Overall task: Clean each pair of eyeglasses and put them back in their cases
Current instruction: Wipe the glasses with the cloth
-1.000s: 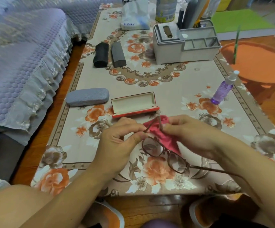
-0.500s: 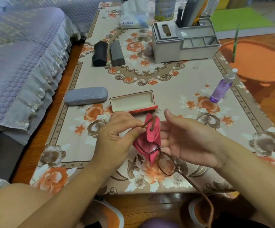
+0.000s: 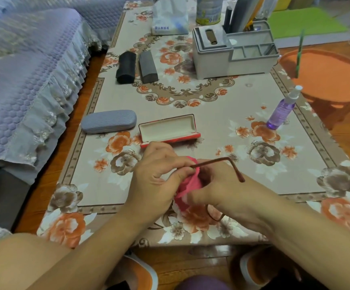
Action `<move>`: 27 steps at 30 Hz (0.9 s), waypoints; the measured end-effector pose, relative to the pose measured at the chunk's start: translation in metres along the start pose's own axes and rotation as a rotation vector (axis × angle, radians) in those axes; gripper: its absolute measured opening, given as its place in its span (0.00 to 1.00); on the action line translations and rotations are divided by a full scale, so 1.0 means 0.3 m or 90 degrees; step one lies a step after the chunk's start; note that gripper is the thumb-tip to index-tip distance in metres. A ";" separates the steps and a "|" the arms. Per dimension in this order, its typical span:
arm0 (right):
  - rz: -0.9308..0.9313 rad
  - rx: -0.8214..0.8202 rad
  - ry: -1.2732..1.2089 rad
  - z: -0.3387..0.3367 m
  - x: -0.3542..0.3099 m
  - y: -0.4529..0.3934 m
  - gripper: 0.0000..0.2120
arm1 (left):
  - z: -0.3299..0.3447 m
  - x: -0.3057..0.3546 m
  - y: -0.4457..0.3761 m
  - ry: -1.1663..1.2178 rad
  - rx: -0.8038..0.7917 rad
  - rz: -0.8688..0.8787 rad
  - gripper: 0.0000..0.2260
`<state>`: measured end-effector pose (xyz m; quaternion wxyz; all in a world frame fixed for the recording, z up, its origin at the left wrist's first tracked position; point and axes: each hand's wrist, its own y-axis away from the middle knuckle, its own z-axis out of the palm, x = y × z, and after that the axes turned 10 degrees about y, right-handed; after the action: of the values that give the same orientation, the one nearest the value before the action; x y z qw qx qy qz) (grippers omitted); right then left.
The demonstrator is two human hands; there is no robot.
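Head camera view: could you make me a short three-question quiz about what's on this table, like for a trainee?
1. True or false: the red case lies open.
2. What are both hands working on? A) spray bottle B) glasses and pink cloth C) grey case
3. How many closed cases lie on the table?

Key: 1 true. 2 B: left hand and right hand hold them. 3 three: grey, plus two dark cases.

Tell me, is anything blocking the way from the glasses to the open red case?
Nothing visible does. The glasses are held with the pink cloth in the left hand and right hand, just in front of the open red case. The case looks empty, and only bare tablecloth shows around it.
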<state>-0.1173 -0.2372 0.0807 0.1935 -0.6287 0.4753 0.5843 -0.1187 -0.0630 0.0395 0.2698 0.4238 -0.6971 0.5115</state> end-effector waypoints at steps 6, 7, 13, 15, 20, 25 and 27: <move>0.011 -0.013 -0.005 -0.043 -0.021 0.000 0.05 | 0.002 -0.003 -0.002 0.062 -0.015 -0.014 0.05; 0.022 -0.035 -0.020 -0.051 -0.019 -0.006 0.07 | 0.002 -0.004 -0.002 0.059 -0.021 -0.012 0.05; 0.012 -0.077 -0.113 -0.053 -0.007 -0.030 0.17 | -0.001 -0.027 -0.007 0.100 -0.019 -0.055 0.07; 0.024 -0.107 -0.134 -0.050 -0.004 -0.025 0.18 | 0.000 -0.026 -0.009 0.094 -0.024 -0.047 0.04; 0.087 -0.161 -0.166 -0.056 0.011 -0.021 0.11 | -0.015 -0.032 -0.009 0.142 0.008 -0.074 0.03; 0.088 -0.164 -0.192 -0.044 0.001 -0.019 0.12 | -0.010 -0.037 -0.014 0.156 0.023 -0.101 0.04; 0.094 -0.092 -0.143 -0.026 0.011 -0.026 0.13 | 0.005 -0.022 -0.012 0.157 0.009 -0.098 0.09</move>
<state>-0.1070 -0.2410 0.0772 0.1559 -0.5350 0.4524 0.6963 -0.1122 -0.0627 0.0356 0.3888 0.4120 -0.6204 0.5424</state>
